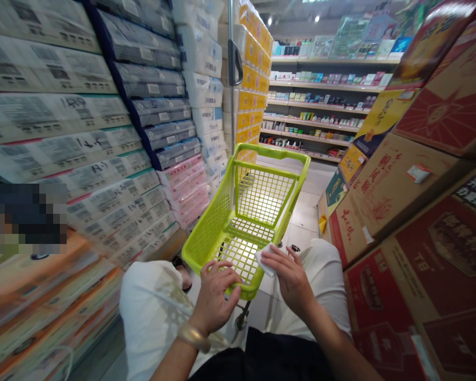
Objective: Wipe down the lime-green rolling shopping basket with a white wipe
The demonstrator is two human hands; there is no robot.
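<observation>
A lime-green plastic shopping cart [206,238] with a lattice basket stands between my knees, and nothing lies in the basket. My left hand [219,296] rests at its near rim, fingers bent over the edge and the thumb on the near side. At the right side of the rim, my right hand [289,272] presses a folded white cloth or tissue [265,259] under its fingers. Part of the cloth is hidden by that hand. A caster shows below the basket near my feet.
Stacked wrapped packs [95,114] rise close on the left, with orange packs [63,296] low down. Red and brown cartons [432,254] crowd the right side. Shelves [321,84] of small goods stand beyond the cart, past a tiled floor [307,214].
</observation>
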